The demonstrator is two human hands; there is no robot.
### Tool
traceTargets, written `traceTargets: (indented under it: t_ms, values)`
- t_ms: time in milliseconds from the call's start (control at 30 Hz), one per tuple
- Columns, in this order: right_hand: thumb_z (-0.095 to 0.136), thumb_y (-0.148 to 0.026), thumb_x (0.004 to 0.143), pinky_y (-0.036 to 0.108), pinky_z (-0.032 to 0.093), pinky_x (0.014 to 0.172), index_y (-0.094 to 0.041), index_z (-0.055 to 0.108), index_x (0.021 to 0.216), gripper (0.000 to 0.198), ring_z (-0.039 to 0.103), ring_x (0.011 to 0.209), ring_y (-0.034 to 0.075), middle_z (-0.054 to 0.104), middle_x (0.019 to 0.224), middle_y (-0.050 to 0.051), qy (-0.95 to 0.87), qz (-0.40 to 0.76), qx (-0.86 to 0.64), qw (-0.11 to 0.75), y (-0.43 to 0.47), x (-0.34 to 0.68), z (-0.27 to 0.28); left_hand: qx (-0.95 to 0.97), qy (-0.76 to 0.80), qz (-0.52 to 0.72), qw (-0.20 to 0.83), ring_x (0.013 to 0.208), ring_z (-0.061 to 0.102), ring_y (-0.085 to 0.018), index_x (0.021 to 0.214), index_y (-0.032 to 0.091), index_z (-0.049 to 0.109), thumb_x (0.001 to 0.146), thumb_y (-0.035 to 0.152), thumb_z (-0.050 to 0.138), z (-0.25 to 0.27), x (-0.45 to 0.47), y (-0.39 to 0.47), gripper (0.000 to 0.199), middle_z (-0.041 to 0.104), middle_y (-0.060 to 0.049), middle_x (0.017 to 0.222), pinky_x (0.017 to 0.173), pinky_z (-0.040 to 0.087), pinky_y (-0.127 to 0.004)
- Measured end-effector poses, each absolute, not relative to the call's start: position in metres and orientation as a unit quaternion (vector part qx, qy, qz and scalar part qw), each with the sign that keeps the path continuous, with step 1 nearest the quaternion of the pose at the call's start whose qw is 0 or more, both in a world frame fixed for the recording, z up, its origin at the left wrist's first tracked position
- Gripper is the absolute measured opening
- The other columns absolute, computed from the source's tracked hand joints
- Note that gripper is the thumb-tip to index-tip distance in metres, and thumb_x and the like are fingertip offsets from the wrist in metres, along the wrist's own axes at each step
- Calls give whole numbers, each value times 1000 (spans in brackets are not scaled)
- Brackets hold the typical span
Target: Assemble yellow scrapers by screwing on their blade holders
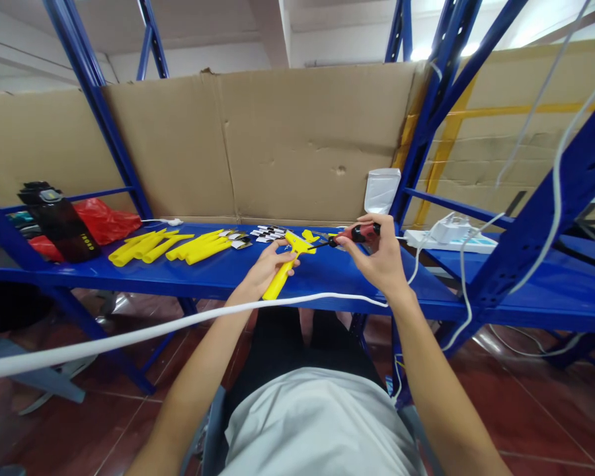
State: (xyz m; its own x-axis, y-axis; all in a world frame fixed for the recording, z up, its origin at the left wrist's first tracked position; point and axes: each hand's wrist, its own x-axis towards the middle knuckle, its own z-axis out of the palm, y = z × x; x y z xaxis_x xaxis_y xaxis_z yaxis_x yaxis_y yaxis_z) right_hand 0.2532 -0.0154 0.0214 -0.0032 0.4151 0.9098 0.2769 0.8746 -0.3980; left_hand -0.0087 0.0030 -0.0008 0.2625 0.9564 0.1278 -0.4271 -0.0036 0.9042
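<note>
Forward over the blue tabletop (pixel 213 277), both forearms angle inward toward each other. The left hand (pixel 265 268) is wrapped around a yellow T-shaped tool (pixel 276 283), held at the tabletop's front edge, its handle slanting down toward the body. The right hand (pixel 383 258), raised higher, curls closed on a red-and-black screwdriver (pixel 348 235), whose thin shaft points at the tool's head; I cannot tell whether the tip touches.

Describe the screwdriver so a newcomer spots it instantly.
Find the blue shelf before the cardboard. Over it, the right hand holds the screwdriver, its dark shaft pointing at the yellow tool in the left hand. Unlike the yellow pieces, its handle is red and black.
</note>
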Motion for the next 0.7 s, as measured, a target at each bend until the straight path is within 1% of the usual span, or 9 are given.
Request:
traceTargets:
  t_ms: [67,133,200,267,367,433,500,567,700]
  values:
    - [84,-35,98,47,70,101,-32,54,131,45,81,115,26,73,130,7,-728,104,-219,642,-16,253,21,459,287,540,644,74,70,-16,121,20,56,71,8,91,-1,-9,3,62,71,-6,96,53,45,-20]
    - [82,-36,100,49,68,106,-32,52,131,44,79,122,27,74,134,7,-737,141,-200,630,-16,254,20,455,289,544,643,74,70,-16,120,20,56,70,8,91,0,-8,3,62,71,-6,96,52,45,-20]
    - [86,-39,97,47,69,103,-32,54,128,45,81,115,27,77,122,5,-724,122,-215,644,-13,254,19,454,288,543,645,74,71,-16,120,20,56,71,8,92,0,-8,3,62,71,-6,97,53,46,-20]
    - [92,-44,90,44,71,96,-30,57,125,51,81,104,26,75,111,3,-696,71,-254,668,-9,255,18,456,287,539,648,75,71,-17,119,21,56,71,9,93,0,-8,3,61,72,-7,101,53,46,-20]
    - [96,-46,84,43,71,91,-29,61,124,56,79,95,25,73,108,2,-675,27,-282,682,-4,258,17,456,285,537,650,75,71,-17,119,21,56,72,9,93,0,-8,2,62,73,-9,103,53,47,-20]
    - [92,-41,90,45,70,98,-30,59,128,52,80,103,25,74,119,5,-701,59,-262,661,-4,261,18,450,285,542,649,75,71,-17,118,21,56,71,8,93,0,-8,3,61,73,-8,102,53,46,-20]
    - [85,-38,96,48,68,107,-30,55,132,48,79,118,25,70,141,9,-728,119,-230,635,-8,264,19,446,285,548,647,74,71,-17,118,21,56,72,8,92,-1,-8,3,60,72,-7,100,53,46,-20]
    - [82,-36,98,49,66,109,-30,54,133,45,78,124,26,68,147,10,-736,151,-212,625,-12,265,21,448,283,550,645,74,71,-17,118,21,56,72,7,91,-1,-8,3,60,71,-6,98,53,46,-19]
    - [87,-37,95,45,68,101,-28,62,122,38,81,110,26,80,116,6,-729,91,-242,634,-14,263,20,449,288,552,640,75,71,-17,118,21,56,73,8,91,0,-8,3,59,70,-6,98,52,46,-19]
